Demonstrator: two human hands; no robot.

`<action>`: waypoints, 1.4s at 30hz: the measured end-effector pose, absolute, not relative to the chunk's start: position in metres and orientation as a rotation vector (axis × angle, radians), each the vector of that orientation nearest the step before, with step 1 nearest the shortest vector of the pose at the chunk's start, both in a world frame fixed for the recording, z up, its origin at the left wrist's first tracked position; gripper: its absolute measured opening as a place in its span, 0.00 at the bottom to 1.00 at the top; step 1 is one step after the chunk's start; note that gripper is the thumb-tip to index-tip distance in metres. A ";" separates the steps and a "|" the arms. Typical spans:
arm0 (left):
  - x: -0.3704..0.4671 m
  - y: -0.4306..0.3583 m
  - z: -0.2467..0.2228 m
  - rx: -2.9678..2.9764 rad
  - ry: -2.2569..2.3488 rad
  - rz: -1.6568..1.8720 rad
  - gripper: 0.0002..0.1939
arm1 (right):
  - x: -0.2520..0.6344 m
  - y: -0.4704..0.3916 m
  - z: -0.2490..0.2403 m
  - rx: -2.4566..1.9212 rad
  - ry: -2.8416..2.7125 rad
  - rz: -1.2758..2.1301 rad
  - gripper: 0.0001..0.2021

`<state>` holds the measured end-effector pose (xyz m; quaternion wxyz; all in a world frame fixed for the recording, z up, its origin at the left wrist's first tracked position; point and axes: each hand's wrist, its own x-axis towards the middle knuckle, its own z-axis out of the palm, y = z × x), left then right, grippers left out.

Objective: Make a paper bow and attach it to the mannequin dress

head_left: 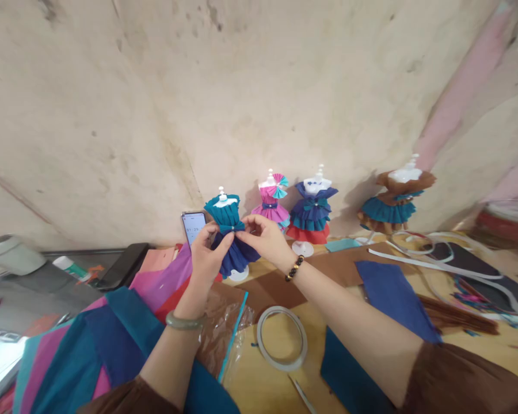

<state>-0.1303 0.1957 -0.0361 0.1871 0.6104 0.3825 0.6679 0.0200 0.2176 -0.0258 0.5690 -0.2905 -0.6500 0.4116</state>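
A small white dress form wears a teal pleated paper dress (227,214) with a dark blue skirt (240,257). At its waist sits a teal paper bow (232,228) with a small pale bead in the middle. My left hand (207,253) pinches the bow's left side between thumb and fingers. On the other side, my right hand (265,238) has its thumb and fingertips closed on the bow's right end. The form's round white base (239,272) shows below the skirt.
Behind stand a pink-dressed form (269,211), a blue-and-red one (313,218) and a brown-and-teal one (392,201). A phone (193,223) leans on the wall. A tape roll (261,345), coloured paper sheets (116,328), a glue stick (71,268) and white strips (440,265) lie around.
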 end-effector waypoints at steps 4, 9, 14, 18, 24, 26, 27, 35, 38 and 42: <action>-0.132 0.192 -0.035 1.667 1.039 1.890 0.13 | 0.019 0.211 -0.024 -0.687 -1.551 0.871 0.07; -0.132 0.188 -0.031 1.696 1.051 1.889 0.16 | 0.018 0.203 -0.024 -0.662 -1.604 0.619 0.01; -0.131 0.187 -0.029 1.715 1.080 1.886 0.16 | 0.021 0.201 -0.028 -0.609 -1.671 0.403 0.05; -0.132 0.188 -0.031 1.718 1.105 1.890 0.16 | 0.024 0.202 -0.032 -0.576 -1.733 0.276 0.08; -0.133 0.189 -0.032 1.723 1.098 1.876 0.15 | 0.027 0.202 -0.036 -0.559 -1.822 0.089 0.08; -0.133 0.188 -0.032 1.729 1.094 1.876 0.16 | 0.028 0.202 -0.036 -0.558 -1.846 0.006 0.08; -0.133 0.188 -0.032 1.728 1.092 1.875 0.16 | 0.028 0.201 -0.036 -0.557 -1.856 -0.032 0.08; -0.133 0.189 -0.032 1.719 1.086 1.884 0.15 | 0.029 0.200 -0.035 -0.564 -1.860 -0.086 0.08; -0.133 0.190 -0.034 1.711 1.096 1.888 0.15 | 0.029 0.200 -0.035 -0.558 -1.874 -0.089 0.08; -0.134 0.191 -0.036 1.715 1.098 1.904 0.15 | 0.033 0.200 -0.036 -0.544 -1.917 -0.169 0.09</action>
